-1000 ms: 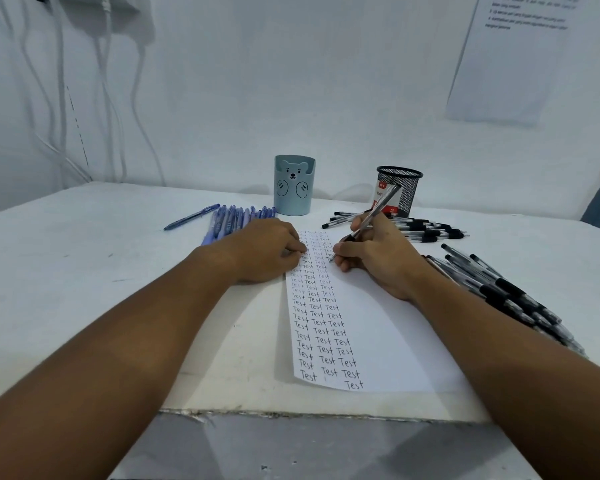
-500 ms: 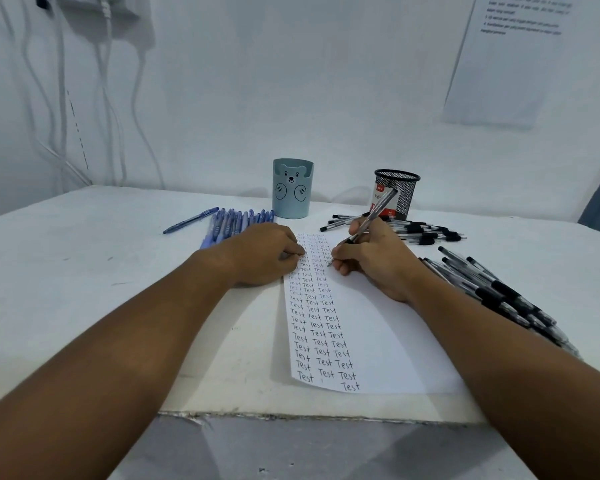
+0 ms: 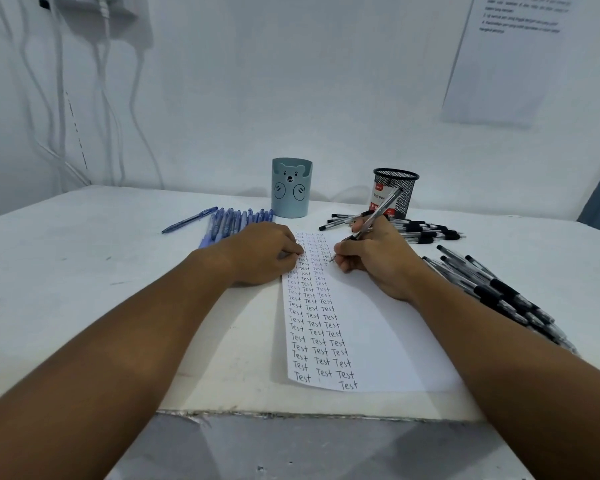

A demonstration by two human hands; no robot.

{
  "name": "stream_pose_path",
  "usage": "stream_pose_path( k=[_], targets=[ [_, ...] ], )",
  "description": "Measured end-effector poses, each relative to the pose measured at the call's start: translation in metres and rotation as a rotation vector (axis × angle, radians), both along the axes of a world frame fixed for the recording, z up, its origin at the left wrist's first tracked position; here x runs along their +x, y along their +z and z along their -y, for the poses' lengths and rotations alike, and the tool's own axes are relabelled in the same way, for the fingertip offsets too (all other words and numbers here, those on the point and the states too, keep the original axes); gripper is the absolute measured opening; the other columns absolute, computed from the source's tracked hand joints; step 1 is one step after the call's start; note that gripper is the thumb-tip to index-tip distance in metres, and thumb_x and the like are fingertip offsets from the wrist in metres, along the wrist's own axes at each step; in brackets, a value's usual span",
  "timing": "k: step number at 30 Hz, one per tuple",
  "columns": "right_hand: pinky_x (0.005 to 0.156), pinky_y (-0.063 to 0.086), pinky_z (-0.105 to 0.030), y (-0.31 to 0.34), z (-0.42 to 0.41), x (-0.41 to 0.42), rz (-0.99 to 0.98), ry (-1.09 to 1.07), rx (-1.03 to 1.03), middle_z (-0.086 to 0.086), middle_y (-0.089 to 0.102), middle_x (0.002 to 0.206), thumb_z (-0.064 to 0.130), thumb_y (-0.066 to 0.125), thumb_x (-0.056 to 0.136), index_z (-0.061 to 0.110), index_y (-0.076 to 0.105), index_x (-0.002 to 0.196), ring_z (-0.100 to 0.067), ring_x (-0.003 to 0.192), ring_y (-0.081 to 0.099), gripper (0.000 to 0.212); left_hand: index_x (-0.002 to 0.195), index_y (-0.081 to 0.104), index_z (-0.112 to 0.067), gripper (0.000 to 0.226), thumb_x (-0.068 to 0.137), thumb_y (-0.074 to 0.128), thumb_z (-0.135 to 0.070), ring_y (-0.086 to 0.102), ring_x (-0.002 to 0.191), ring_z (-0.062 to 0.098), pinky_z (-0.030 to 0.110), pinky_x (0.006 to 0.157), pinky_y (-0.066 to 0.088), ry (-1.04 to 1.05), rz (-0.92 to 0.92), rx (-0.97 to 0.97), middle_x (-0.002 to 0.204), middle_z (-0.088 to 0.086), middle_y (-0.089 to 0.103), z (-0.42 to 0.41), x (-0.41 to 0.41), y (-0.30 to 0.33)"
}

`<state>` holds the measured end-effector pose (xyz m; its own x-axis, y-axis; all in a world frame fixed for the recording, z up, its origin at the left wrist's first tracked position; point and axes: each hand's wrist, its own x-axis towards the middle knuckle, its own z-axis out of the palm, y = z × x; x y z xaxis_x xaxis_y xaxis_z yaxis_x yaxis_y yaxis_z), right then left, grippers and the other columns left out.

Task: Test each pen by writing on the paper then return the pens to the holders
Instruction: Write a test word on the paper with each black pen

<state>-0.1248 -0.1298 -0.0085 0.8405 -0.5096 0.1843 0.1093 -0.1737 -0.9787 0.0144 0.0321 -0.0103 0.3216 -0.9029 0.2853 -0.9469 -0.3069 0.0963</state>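
A white paper lies on the table, its left part filled with columns of the word "Test". My right hand grips a clear black-tipped pen, tip down on the paper in the third column. My left hand rests on the paper's left edge with fingers curled, pressing it flat. Behind stand a blue bear holder and a black mesh holder. Blue pens lie left of the bear holder. Black pens lie by the mesh holder, and another pile of black pens sits on the right.
The white table meets a white wall at the back, its front edge close to me. One blue pen lies apart on the left. Cables hang on the wall at left, a printed sheet at right.
My right hand has shifted slightly as it writes with the pen; a new letter shows in the third column. The left hand has stayed on the paper.
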Motion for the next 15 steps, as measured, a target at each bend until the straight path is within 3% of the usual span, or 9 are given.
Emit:
stream_pose_path(
  k=[7, 15],
  targets=[
    [0.064, 0.049, -0.038, -0.0034, 0.0016, 0.002, -0.065, 0.001, -0.142, -0.016, 0.064, 0.066, -0.009, 0.061, 0.088, 0.016, 0.039, 0.094, -0.029, 0.064, 0.056, 0.034, 0.127, 0.063, -0.021, 0.034, 0.097, 0.049, -0.029, 0.051, 0.119, 0.013, 0.036, 0.107, 0.037, 0.002, -0.001, 0.01, 0.129, -0.003, 0.059, 0.0005, 0.0001, 0.0005],
    [0.056, 0.045, -0.036, -0.0019, 0.0024, 0.0012, -0.059, -0.006, -0.105, -0.018, 0.06, 0.066, -0.013, 0.06, 0.085, 0.014, 0.038, 0.094, -0.028, 0.062, 0.053, 0.036, 0.127, 0.063, -0.021, 0.034, 0.097, 0.049, -0.029, 0.051, 0.119, 0.014, 0.036, 0.107, 0.038, 0.002, -0.009, 0.006, 0.13, -0.003, 0.059, -0.0005, 0.0003, 0.0002]
  ],
)
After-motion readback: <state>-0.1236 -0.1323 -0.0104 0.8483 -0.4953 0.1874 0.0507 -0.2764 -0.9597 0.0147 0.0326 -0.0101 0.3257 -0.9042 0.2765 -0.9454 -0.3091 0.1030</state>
